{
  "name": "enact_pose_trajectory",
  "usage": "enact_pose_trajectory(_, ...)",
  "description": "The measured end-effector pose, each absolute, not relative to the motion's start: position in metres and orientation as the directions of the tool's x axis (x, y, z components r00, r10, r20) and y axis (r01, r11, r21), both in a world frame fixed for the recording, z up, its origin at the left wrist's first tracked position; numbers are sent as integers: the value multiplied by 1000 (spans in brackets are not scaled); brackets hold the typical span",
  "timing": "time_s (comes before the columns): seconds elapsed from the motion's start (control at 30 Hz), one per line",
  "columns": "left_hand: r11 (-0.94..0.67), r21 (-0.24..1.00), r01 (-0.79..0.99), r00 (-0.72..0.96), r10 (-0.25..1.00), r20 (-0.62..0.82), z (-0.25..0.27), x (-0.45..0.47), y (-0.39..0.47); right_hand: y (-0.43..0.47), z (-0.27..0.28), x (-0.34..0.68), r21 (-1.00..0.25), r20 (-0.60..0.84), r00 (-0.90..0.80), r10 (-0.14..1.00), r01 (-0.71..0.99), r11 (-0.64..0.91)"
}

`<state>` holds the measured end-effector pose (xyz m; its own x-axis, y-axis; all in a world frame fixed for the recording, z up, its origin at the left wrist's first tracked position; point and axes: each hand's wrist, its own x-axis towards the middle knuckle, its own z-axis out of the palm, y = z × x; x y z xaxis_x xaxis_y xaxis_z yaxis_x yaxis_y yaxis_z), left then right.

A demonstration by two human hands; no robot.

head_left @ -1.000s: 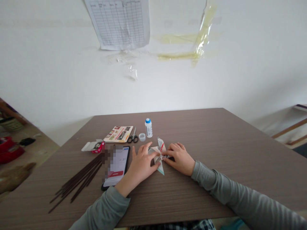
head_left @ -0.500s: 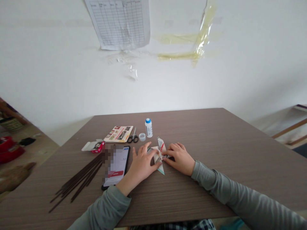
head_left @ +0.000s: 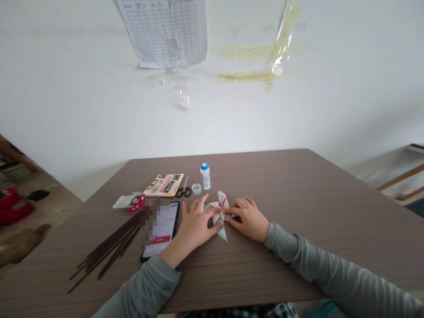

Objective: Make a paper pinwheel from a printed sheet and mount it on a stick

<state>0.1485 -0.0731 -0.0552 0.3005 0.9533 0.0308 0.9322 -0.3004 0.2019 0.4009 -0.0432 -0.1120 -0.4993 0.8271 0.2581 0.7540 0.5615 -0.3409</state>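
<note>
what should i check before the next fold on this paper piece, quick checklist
1. Left hand flat on the folded paper piece, pinning it: ok.
2. Right hand fingertips pressing the paper's middle: ok.
3. Paper lying on the table, one flap sticking up: ok.
4. Crease sharp and aligned: cannot tell, fingers cover it.
5. Glue bottle upright, its cap off beside it: not ok if spills matter.
6. Scissors and phone apart from the hands: ok.
</note>
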Motion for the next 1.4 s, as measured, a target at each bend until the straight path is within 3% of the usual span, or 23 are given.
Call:
enact_pose_trajectory(0.2,-297,177,938,293,955,46,-56,149,-75,-44,-109,400,-337,243,-500,831,760,556)
enact_pose_trajectory(0.47,-264,234,936,247,964,100,-63,145,-71,-44,-109,399,-327,214,-498,840,774,542)
enact_pose_trajectory(0.77,-296,237,925,280,955,102,-64,146,-75,-42,-115,401,-334,286,-505,814,744,579)
enact_pose_trajectory(1.4,-296,274,915,278,955,103,-74,147,-72,-38,-111,406,-348,249,-505,826,749,563)
